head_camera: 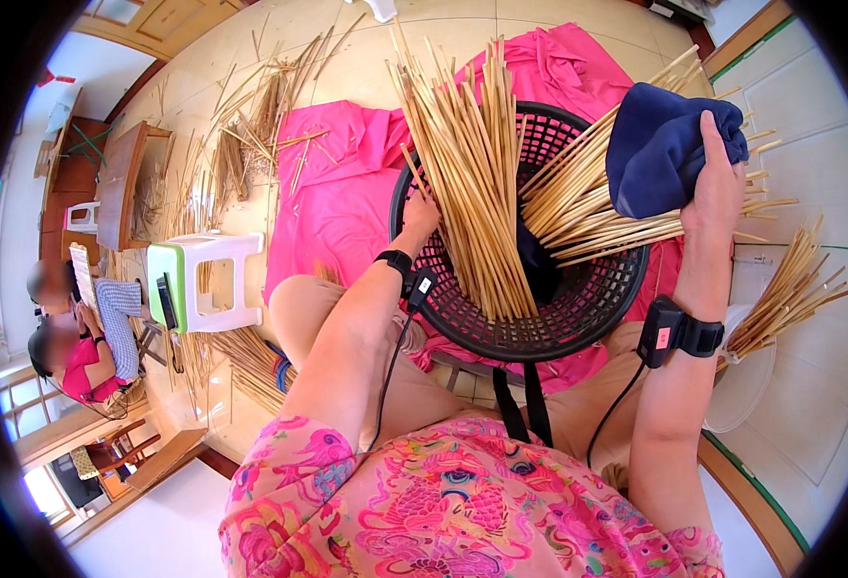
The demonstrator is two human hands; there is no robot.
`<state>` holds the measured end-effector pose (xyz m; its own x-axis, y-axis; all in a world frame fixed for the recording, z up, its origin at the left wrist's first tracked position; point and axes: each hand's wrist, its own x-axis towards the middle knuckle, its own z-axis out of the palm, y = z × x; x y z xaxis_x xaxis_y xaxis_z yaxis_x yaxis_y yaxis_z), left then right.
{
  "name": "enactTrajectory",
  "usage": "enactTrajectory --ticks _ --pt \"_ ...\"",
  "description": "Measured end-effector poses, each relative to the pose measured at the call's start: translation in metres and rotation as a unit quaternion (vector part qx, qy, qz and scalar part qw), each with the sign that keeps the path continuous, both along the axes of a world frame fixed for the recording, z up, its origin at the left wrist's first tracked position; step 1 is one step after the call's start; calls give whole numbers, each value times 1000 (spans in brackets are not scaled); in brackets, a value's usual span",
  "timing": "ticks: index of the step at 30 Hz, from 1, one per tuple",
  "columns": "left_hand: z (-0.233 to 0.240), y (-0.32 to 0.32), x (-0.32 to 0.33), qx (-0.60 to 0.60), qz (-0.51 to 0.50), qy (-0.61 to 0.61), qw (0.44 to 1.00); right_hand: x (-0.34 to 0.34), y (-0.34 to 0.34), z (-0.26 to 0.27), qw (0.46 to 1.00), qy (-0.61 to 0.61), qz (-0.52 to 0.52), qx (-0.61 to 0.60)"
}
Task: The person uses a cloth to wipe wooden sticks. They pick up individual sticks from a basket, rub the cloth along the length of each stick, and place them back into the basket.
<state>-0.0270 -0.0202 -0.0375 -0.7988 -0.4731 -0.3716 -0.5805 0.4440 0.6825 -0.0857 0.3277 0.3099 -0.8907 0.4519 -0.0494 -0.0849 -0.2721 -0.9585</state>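
Observation:
A black plastic mesh basket (583, 325) stands between my knees. A thick bundle of straw-coloured stalks (467, 195) leans in it, tops pointing away from me. A second bundle (575, 195) fans out to the right over the rim. My right hand (716, 184) grips a bunched navy cloth (648, 155) above this right bundle, covering part of it. My left hand (421, 214) is at the basket's left side, against the left bundle. One thin stalk (412, 166) sticks out from its curled fingers. More dark cloth (536, 253) shows between the bundles inside the basket.
Pink cloth (337, 188) lies under the basket. Loose stalks (257, 123) litter the tiled floor at upper left. A white and green plastic stool (207, 282) stands left. Two people (91, 347) sit beyond it. At right, a stalk bunch (785, 303) leans by a white door (799, 180).

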Motion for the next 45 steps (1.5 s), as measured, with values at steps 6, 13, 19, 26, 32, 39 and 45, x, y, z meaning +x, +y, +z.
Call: enactTrajectory --ticks 6,13,19,26,32,39,45 --pt "100 26 0 -146 -82 159 973 -4 -8 -13 998 13 56 6" --pt "242 64 19 35 -262 276 924 21 -59 -20 956 -57 282 61" --pt "245 83 33 224 -296 180 911 31 -81 -38 929 -62 360 60" --pt "240 97 38 370 -307 152 864 25 -87 -46 935 -86 341 45" --pt "252 88 32 485 -242 52 839 39 -100 -59 925 -132 354 36" --pt "231 87 37 358 -250 102 894 30 -100 -62 941 -134 306 60" --pt "235 100 43 126 -254 243 928 15 -83 -52 961 -111 242 -72"
